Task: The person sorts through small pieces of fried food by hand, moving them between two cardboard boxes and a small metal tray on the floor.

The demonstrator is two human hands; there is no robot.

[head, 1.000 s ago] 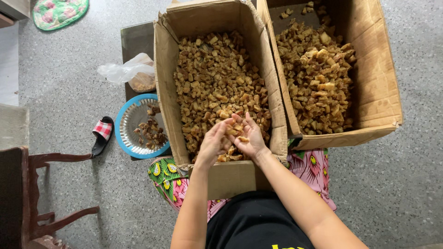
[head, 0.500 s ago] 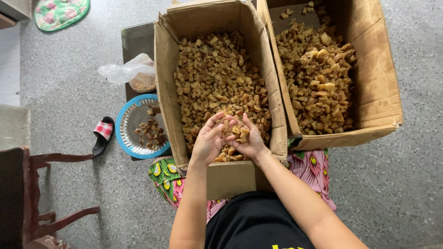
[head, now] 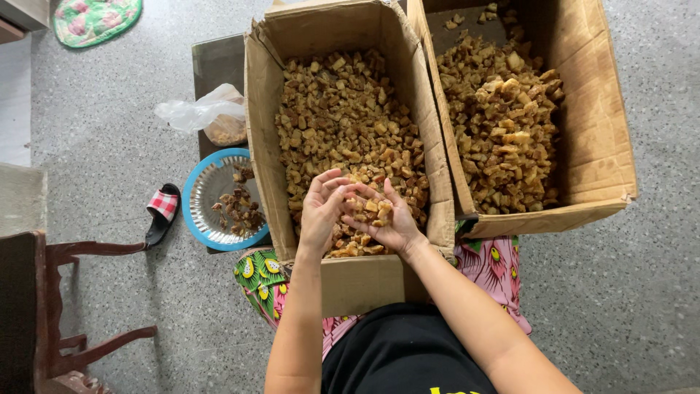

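Observation:
My right hand (head: 390,219) is cupped palm up over the near end of the left cardboard box (head: 262,138), with a small heap of brown chunks (head: 375,211) in it. Beside it my left hand (head: 322,208) is raised, its fingers bent and touching the right hand's fingertips and the chunks there. The left box is full of small brown chunks (head: 343,124). A second cardboard box (head: 583,109) to the right holds bigger, paler brown chunks (head: 503,124).
A blue-rimmed basket (head: 211,186) with a few dark chunks sits left of the boxes, with a clear plastic bag (head: 204,113) behind it. A sandal (head: 162,211) lies on the speckled floor. A dark wooden chair (head: 44,306) stands at the lower left.
Both hands have lifted a little off the chunks in the box. The right hand has turned palm up with chunks in it, and the left hand has closed in beside it.

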